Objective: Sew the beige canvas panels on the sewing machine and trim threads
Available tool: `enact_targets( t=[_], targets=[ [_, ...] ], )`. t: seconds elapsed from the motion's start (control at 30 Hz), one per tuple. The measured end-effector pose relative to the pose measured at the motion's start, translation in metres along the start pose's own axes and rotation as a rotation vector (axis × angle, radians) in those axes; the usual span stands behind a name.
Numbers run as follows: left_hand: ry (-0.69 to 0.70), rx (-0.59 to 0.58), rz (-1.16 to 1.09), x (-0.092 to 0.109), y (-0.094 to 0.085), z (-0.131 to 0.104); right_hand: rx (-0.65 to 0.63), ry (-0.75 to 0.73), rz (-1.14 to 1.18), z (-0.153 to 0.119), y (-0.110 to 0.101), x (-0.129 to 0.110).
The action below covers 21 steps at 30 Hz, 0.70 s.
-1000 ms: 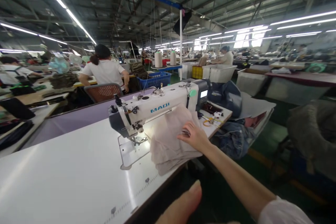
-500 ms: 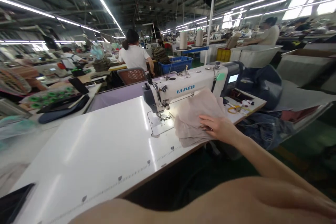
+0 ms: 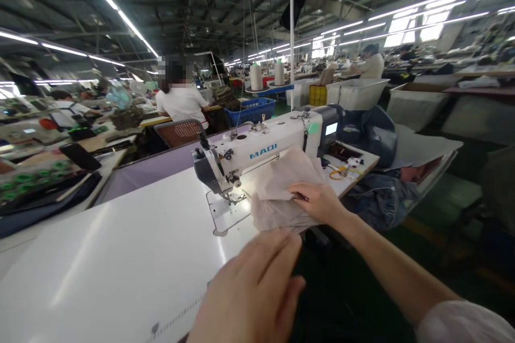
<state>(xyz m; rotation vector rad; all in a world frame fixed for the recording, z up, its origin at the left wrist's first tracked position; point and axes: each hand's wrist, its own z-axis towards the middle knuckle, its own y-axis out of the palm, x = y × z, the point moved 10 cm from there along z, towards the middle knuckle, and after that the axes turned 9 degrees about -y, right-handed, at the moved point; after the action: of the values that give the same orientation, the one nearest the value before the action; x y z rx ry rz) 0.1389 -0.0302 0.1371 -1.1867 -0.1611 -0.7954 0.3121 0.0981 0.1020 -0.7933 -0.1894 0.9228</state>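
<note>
Pale pink fabric (image 3: 281,182) lies in layers on the white table (image 3: 132,246), to the right of the needle area of a sewing machine (image 3: 261,150). My right hand (image 3: 316,201) pinches the upper layer at its right edge, and a small dark metal tool shows partly between the fingers. In the near foreground my left hand (image 3: 253,284) hangs above the table's front edge, back of the hand upward, thumb apart from the fingers. Nothing shows in it. Its fingertips are just below the fabric's near edge.
Yellow-handled scissors (image 3: 340,172) lie right of the machine. Denim garments (image 3: 382,198) hang beside the table's right end. A person in a white shirt (image 3: 181,102) sits beyond the machine, near a blue crate (image 3: 251,112). A dark phone (image 3: 80,156) stands at the left.
My left hand has risen into the near foreground, over the table edge. My right hand has lifted the upper fabric layer's edge slightly. The view has turned right.
</note>
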Motion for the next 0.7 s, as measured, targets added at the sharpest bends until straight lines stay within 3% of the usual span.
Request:
enact_targets(
  t=[0.03, 0.13, 0.27, 0.37, 0.47, 0.57, 0.7],
  targets=[
    [0.041, -0.001, 0.096, 0.003, 0.007, 0.019, 0.056, -0.030, -0.022, 0.002, -0.005, -0.006],
    [0.116, 0.183, 0.256, -0.002, 0.017, 0.064, 0.161, -0.159, -0.095, 0.003, -0.015, -0.035],
    [0.155, 0.260, 0.271, -0.030, 0.031, 0.081, 0.110, -0.270, -0.134, 0.002, -0.005, -0.070],
    [0.217, 0.271, 0.310, -0.050, 0.021, 0.058, 0.006, -0.286, -0.083, 0.001, 0.012, -0.088],
    [0.233, 0.264, 0.438, -0.075, 0.001, 0.014, -0.111, -0.240, 0.001, 0.000, 0.034, -0.099],
    [0.198, 0.138, 0.541, -0.107, -0.010, -0.030, -0.230, -0.239, 0.114, -0.001, 0.063, -0.111],
    [0.100, 0.051, 0.529, -0.144, -0.024, -0.076, -0.408, -0.303, 0.282, -0.006, 0.104, -0.125]
  ],
)
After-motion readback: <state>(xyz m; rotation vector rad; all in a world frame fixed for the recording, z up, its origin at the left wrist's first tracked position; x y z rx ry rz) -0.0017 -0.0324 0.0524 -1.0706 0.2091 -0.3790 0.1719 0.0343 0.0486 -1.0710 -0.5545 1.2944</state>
